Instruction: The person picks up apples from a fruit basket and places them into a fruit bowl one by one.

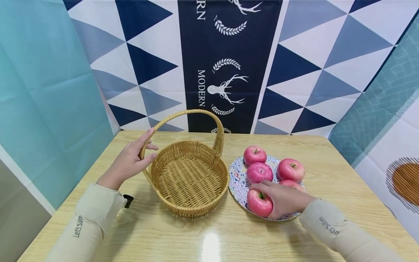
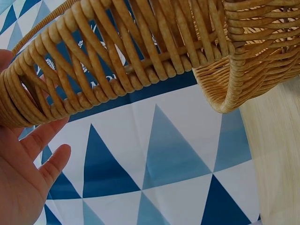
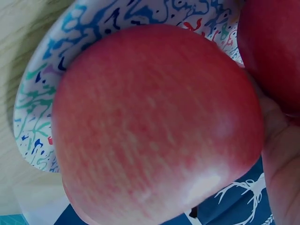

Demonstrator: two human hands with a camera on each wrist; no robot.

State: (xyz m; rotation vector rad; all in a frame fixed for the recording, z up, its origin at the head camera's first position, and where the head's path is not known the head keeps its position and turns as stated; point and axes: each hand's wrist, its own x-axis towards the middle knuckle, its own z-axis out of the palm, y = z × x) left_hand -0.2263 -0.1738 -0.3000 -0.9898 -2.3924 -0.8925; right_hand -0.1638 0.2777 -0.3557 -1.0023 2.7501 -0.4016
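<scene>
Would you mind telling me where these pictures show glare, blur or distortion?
Head view: a bright glare patch on the table near the bottom edge, and wide-angle bending of the backdrop edges; otherwise sharp. Left wrist view: the basket handle is crisp, evenly lit. Right wrist view: the apple fills the frame, soft and slightly blurred, with a pale highlight low on its skin; the plate rim is also soft.
</scene>
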